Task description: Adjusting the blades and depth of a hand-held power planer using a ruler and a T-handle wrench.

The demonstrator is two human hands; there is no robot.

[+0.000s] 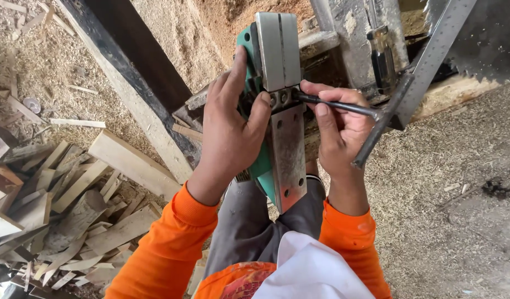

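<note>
Sawdust covers the floor (449, 221) from edge to edge, thickest toward twelve o'clock. A dark beam (134, 72) runs from eleven o'clock down toward the middle of the view. At eight o'clock lies a heap of wood offcuts (72, 210), pale and piled at all angles. At one to two o'clock a metal square (435, 52) slants across, with a saw blade (490, 39) just beyond it at the top right corner.

At the centre, the person holds a green electric planer (277, 111) turned sole up, its grey metal base plates facing the camera and running from twelve o'clock toward six, resting over the lap in grey trousers (249, 227). The left hand (230, 127), in an orange sleeve (166, 249), is clamped around the planer's body from the nine o'clock side, thumb pressed near the bolts at the gap between the plates. The right hand (338, 133) is closed on a dark T-handled wrench (349, 108), whose tip meets the bolts at the gap; the shaft points toward three o'clock and its crossbar hangs just beyond the fingers. A white cloth (310, 271) lies at six o'clock.
</note>
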